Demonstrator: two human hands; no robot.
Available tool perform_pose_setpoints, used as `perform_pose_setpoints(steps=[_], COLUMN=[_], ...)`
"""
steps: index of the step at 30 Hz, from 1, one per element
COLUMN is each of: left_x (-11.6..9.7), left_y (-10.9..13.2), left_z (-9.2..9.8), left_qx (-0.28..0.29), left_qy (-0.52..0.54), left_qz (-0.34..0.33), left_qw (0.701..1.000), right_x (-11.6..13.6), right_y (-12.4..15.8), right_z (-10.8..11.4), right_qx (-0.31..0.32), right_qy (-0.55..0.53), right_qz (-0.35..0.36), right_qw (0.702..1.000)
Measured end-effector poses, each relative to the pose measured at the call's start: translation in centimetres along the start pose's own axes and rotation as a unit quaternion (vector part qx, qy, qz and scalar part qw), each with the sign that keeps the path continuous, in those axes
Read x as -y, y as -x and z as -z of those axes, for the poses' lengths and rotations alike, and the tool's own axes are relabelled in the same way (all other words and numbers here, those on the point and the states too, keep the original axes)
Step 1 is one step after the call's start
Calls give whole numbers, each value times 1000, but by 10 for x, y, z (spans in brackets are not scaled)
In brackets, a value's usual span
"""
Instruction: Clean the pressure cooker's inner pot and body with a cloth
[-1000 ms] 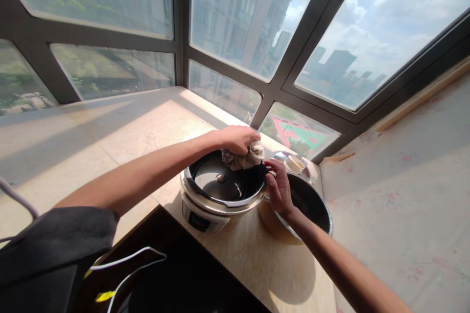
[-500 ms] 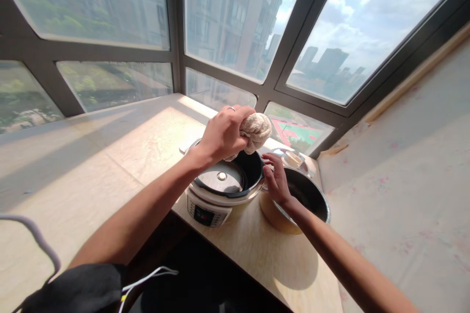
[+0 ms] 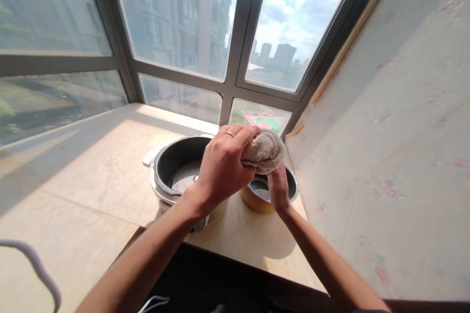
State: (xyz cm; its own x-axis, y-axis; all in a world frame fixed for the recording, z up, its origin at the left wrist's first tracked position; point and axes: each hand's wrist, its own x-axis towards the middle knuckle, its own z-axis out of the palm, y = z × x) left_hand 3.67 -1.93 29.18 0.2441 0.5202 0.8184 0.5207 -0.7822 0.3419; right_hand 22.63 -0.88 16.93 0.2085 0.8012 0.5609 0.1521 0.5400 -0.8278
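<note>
My left hand (image 3: 229,159), with a ring on one finger, is closed around a bunched beige cloth (image 3: 267,150). It holds the cloth in the air between two pots. My right hand (image 3: 279,187) reaches up against the underside of the cloth, and its fingers are hidden behind it. Below and left of my left hand stands an electric pressure cooker (image 3: 163,188), lidless, with a metal disc (image 3: 183,178) visible at its bottom. Under my right hand is a round inner pot (image 3: 259,203) with a dark inside, partly covered by the hand.
Both pots stand on a pale stone windowsill (image 3: 106,171). Framed windows (image 3: 179,14) rise behind it, and a papered wall (image 3: 367,156) closes off the right side. A grey cable (image 3: 38,266) curves at the lower left. The sill's front edge drops to a dark area.
The view has turned right. My left hand has carried the cloth from over the cooker toward the inner pot. My right hand has left the space between the pots' rims and come up to the cloth.
</note>
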Motion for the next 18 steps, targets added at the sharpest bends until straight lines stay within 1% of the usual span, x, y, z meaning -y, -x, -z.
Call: perform_pose_setpoints(steps=[3,5,8,11,14,18], left_x=[-19,-33,-54,-74,-89,-97], left_y=[10,18,33,52,72,102], left_z=[-15,-25,-43,-67,-96,-141], left_qx=[-5,6,39,94,156,217], left_qy=[50,88,144,198,256,307], left_qz=[-31,-37,-35,-32,-23,3], left_qw=[998,995,988,975,954,927], right_x=[22,36,55,69,72,58], right_y=[24,43,73,102,130,160], right_z=[17,30,51,75,101,128], right_qx=[-12,-22,-59,-99,-133,-168], right_qy=[-65,-51,5,14,-12,-14], right_qz=[-59,-74,-84,-102,-132,-196], right_qw=[996,996,995,990,982,966])
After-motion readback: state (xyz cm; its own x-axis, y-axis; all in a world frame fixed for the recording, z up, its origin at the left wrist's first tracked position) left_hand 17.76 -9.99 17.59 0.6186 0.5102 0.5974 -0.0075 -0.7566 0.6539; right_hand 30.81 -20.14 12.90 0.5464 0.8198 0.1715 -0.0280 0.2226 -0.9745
